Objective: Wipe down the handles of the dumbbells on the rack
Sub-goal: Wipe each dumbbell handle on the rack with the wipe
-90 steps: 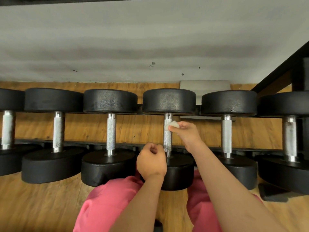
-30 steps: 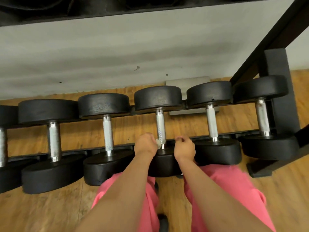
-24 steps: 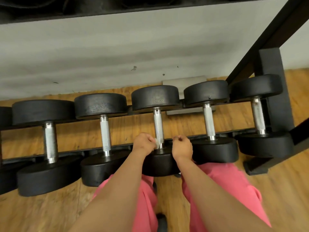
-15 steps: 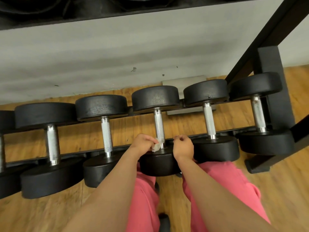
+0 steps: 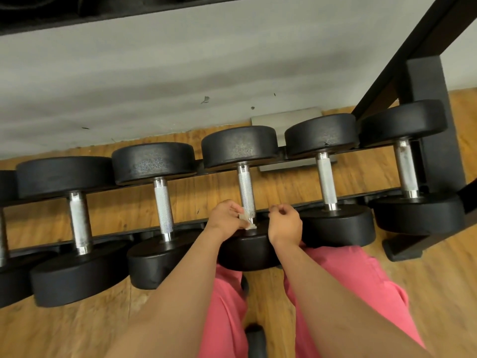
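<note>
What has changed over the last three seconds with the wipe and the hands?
The wipe passed from the right hand to the left hand, which now pinches it at the near end of the middle handle, lower than before. The right hand came down off the handle and holds nothing. The dumbbells stayed on the rack.

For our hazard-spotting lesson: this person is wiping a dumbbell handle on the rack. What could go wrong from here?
1. The wipe pinched in the left hand is small and sits only at the near end of the handle, so the knurled part above might go unwiped.
2. The right hand lies close to the neighbouring dumbbell head; if that dumbbell rolled, fingers might get pinched.
</note>
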`<state>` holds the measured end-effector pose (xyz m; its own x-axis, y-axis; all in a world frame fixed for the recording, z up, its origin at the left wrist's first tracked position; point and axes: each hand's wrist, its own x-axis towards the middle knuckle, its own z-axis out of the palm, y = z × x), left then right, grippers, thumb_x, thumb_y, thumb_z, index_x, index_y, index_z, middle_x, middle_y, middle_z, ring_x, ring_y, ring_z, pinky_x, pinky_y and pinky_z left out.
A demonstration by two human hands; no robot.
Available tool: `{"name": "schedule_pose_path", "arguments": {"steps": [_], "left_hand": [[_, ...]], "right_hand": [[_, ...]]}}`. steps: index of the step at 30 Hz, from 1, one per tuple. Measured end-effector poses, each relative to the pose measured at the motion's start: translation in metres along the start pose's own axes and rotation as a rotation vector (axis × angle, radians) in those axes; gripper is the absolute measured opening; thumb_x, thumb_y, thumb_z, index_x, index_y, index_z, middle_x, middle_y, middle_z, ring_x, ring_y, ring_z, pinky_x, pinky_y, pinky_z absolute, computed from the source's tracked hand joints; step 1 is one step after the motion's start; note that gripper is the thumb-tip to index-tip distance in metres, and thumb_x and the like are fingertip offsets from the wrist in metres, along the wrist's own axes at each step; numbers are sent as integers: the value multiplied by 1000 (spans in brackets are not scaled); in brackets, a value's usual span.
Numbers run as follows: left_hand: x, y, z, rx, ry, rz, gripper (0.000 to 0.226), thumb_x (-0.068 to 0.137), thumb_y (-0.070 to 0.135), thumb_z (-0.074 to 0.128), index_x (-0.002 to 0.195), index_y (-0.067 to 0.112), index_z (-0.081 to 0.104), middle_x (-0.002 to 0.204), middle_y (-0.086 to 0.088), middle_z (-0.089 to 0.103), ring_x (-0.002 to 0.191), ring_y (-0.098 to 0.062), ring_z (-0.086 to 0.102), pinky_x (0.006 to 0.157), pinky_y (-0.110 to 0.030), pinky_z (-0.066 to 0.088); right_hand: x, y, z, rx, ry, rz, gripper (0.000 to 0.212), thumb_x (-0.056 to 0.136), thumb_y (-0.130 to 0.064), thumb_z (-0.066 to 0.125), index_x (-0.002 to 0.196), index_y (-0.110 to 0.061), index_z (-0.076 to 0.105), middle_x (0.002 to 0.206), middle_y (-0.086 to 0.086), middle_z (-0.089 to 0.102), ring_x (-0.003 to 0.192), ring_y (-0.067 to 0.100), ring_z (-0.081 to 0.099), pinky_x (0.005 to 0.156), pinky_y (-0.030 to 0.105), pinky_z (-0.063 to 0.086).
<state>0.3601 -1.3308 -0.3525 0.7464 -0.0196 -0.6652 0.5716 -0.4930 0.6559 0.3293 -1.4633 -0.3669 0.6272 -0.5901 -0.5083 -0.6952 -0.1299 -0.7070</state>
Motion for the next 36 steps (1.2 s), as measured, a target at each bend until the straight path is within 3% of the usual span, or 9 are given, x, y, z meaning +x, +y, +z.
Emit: {"name": "schedule_pose_path", "arguments": {"steps": [3,8,10,13,18,23,28,31,36], "left_hand": [[1,0,3,28,41,13,43,73,9,84,107,11,59,98,2,57,95,-13,55,69,-15,40],[7,0,2,48,-23,-55,46,75,6,79,117,5,60,108,-6,63,105,-19,60,99,-31,47],[6,2,-1,26,-63,-69,50,73,1,78,120,3,61,110,-9,66,106,-22,62,104,-36,46],[5,2,-4,17,-111,-56,45,75,-5,75,117,8,63,108,-3,63,104,-17,58,101,-28,43],[5,2,-4,14,-122,-47,54,75,-2,78,126,5,60,120,-7,65,106,-17,59,103,-29,43],[13,2,-6,58,-105,-15,57,72,9,84,124,6,62,107,1,64,98,-13,57,91,-24,41],[17,-2,-8,97,-135,-30,49,71,15,86,116,10,67,107,2,68,100,-13,62,97,-27,45],[17,-1,-8,94,-196,-23,43,74,15,84,113,12,68,96,9,66,92,-6,61,89,-21,43],[19,0,-4,104,-251,16,43,76,16,82,117,11,67,107,-1,72,93,-9,66,86,-19,48]], "right_hand": [[-1,0,2,15,-12,-4,21,91,-27,53,74,-20,63,74,-4,66,81,24,61,85,41,50],[0,2,3,22,-11,-9,22,91,-28,52,70,-24,60,76,-6,68,85,23,61,92,45,47],[1,2,3,22,-12,-11,22,91,-28,52,70,-24,60,77,-5,68,85,24,61,94,45,47],[1,2,4,32,-22,-6,22,91,-29,52,73,-22,63,78,-4,69,86,25,62,94,45,47],[2,3,4,35,-25,-6,22,91,-30,52,74,-21,64,77,-4,69,86,24,62,93,45,47],[2,4,5,30,-19,-12,24,91,-30,51,74,-20,64,76,-3,69,85,25,62,89,45,49],[2,4,5,21,-12,-11,25,90,-31,51,72,-19,63,76,-3,69,86,26,61,90,45,48],[2,3,4,12,-13,-11,25,90,-31,51,72,-19,63,76,-3,69,84,25,61,89,44,48],[2,3,3,12,-19,-22,25,91,-30,51,74,-18,64,76,-3,69,81,23,61,88,44,48]]}}
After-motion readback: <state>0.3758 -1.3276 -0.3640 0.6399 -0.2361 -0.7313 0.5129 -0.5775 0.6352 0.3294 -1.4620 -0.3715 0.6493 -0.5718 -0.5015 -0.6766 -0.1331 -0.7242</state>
